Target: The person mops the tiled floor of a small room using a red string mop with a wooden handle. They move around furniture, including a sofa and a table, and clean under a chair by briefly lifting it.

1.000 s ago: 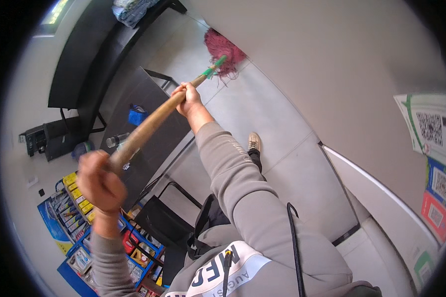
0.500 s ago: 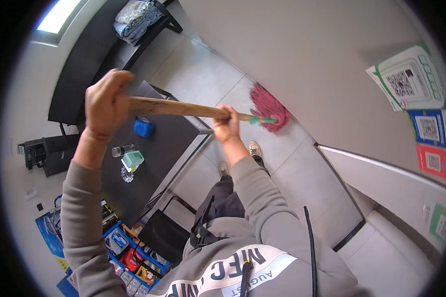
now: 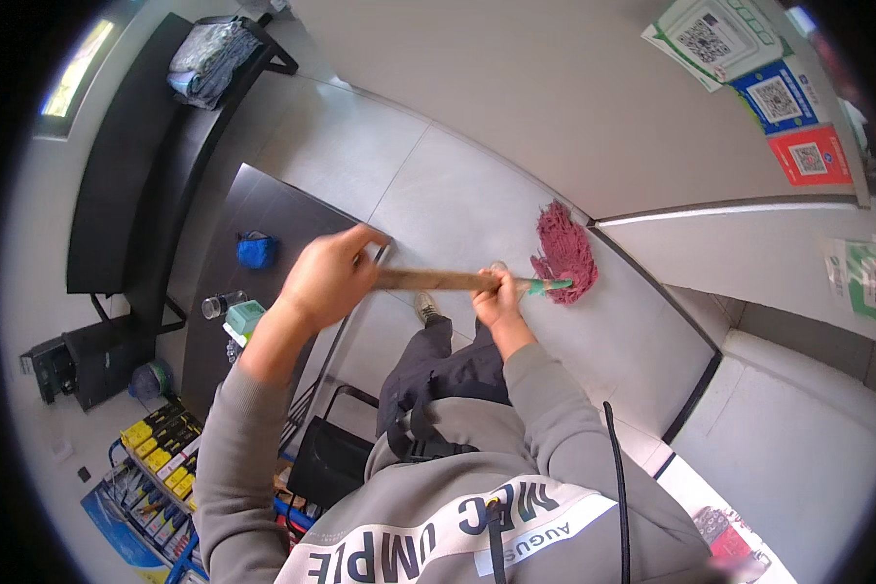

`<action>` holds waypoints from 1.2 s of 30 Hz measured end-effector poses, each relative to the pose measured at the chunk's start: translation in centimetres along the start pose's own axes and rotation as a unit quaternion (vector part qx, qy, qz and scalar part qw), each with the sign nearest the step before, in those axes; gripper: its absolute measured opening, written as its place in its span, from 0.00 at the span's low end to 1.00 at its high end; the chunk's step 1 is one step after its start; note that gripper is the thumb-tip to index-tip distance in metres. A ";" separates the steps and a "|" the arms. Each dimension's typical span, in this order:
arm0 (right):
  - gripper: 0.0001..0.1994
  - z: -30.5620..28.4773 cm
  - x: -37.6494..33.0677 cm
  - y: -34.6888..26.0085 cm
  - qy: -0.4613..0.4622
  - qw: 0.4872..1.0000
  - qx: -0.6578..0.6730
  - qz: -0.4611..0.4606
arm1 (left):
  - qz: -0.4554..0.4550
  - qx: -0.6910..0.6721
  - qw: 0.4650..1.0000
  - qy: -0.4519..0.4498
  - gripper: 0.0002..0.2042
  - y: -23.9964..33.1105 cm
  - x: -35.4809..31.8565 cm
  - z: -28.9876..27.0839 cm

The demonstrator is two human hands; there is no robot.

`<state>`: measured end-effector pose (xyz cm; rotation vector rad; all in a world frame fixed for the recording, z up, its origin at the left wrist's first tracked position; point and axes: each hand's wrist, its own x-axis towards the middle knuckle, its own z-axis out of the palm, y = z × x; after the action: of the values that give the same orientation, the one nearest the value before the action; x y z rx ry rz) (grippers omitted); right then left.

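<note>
Plainly, in the head view, a mop point(image 3: 423, 280) stretches out to the right of the dark table point(image 3: 297, 209), which serves as the landmark. Its handle point(image 3: 399, 279) is bare brown wood, a little smeared by blur toward the upper end. Lower down comes a bright green section point(image 3: 552, 286), and beyond it a string head point(image 3: 566, 253) of dull maroon strands, bunched, shaggy and uneven at the edges. That head lies on pale grey tiles point(image 3: 448, 190), well apart from the table on its right, near the foot of a grey panel point(image 3: 516, 92). The left hand point(image 3: 329, 279), seen over the table's right edge, is closed around the upper end of the wood, with one digit sticking out. Farther right of the table, the right hand point(image 3: 497, 300) has its fingers wrapped round the lower part, just above the green. On the tabletop sit a blue pouch point(image 3: 256, 251), a clear jar point(image 3: 222, 304) and a pale green box point(image 3: 245, 319). Beyond the table to the left runs a black bench point(image 3: 131, 200) bearing folded cloths point(image 3: 207, 60); a black chair point(image 3: 331, 459) stands at its near end.
</note>
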<state>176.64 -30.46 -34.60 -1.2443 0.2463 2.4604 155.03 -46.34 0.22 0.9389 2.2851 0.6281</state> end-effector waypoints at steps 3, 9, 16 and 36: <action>0.05 1.2 -4.3 3.8 -0.039 0.997 -0.027 0.058 | -0.045 -0.065 0.996 0.030 0.13 -1.1 -7.2 -2.1; 0.06 11.8 -11.2 11.3 -0.176 0.953 -0.031 0.243 | -0.074 -0.056 0.970 0.224 0.14 2.0 -20.4 -9.4; 0.06 20.6 -8.3 11.7 -0.212 0.951 0.002 0.225 | 0.032 0.108 0.931 0.346 0.12 12.5 -18.2 -5.7; 0.06 22.2 5.6 -1.8 -0.126 0.974 0.097 0.164 | 0.347 0.219 0.905 0.115 0.10 22.4 4.3 2.5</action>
<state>157.94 -20.36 -25.83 -0.8552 0.6501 2.7577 164.63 -28.27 10.64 2.0434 2.3109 0.5221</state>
